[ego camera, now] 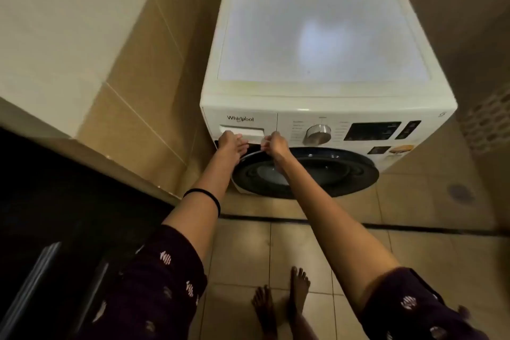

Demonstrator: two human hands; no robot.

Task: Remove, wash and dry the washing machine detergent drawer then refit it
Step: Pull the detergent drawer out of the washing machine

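1. left hand (233,143) is up at the detergent drawer (249,132), fingers pretty much straight and lying along the bottom edge of its front panel, thumb on top, so touching it rather than wrapped round it
2. right hand (276,143) is just to the right of the left one, fingers curled in and gripping the drawer's lower right corner
3. the drawer sits right above both hands, top left of the Whirlpool washing machine (311,36) front; can't tell if it's pulled out at all
4. program dial (317,134) is just right of the right hand, round door (317,174) directly below both hands
5. black band (204,197) round the left forearm
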